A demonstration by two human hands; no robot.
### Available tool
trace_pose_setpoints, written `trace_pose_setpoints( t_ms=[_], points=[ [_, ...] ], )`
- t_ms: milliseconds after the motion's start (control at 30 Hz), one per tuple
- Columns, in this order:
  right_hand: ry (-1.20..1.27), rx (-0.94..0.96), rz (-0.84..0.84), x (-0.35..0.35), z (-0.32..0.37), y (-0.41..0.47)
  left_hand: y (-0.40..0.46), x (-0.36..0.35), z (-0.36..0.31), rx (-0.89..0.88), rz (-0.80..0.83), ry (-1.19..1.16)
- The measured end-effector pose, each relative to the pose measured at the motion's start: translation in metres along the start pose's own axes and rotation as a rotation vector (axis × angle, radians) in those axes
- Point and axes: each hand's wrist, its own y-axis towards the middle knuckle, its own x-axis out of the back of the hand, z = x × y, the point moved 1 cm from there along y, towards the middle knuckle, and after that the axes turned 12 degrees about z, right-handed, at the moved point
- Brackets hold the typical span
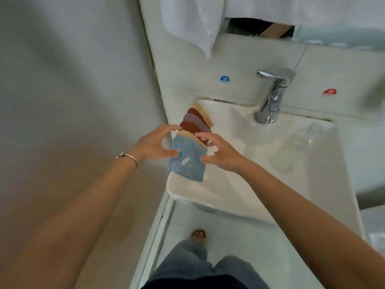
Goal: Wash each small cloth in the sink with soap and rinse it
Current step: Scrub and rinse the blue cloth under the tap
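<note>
Now both hands are hovering at mid-frame over fanned cloths (192, 130) lying on the sink's (229, 184) left rim. Left hand (153, 142) and right hand (218, 153) are spreading curved fingers around the blue cloth (186, 163), thumbs touching it; whether they are gripping it is unclear. Upper right, a tap (273, 94) is standing.

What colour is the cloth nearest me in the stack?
Light blue cloth, seen in the head view.

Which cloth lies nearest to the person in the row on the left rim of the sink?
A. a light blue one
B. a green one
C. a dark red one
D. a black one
A: the light blue cloth is the nearest in the row, under both hands, on the sink rim.
</note>
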Motion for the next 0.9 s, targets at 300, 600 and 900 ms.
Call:
trace_pose_setpoints(
  t_ms=[300, 600, 900],
  points=[
    [0.008, -0.069, -0.017, -0.012, -0.040, 0.050, 0.037, 0.004, 0.018, -0.081, 0.207, -0.125],
    [-0.001, -0.146, -0.034, -0.014, -0.051, 0.063, 0.047, -0.001, 0.026, -0.032, 0.283, -0.245],
    [0.076, -0.248, -0.039, -0.009, -0.057, 0.049, 0.040, -0.002, 0.025, 0.051, 0.293, -0.233]
  ],
)
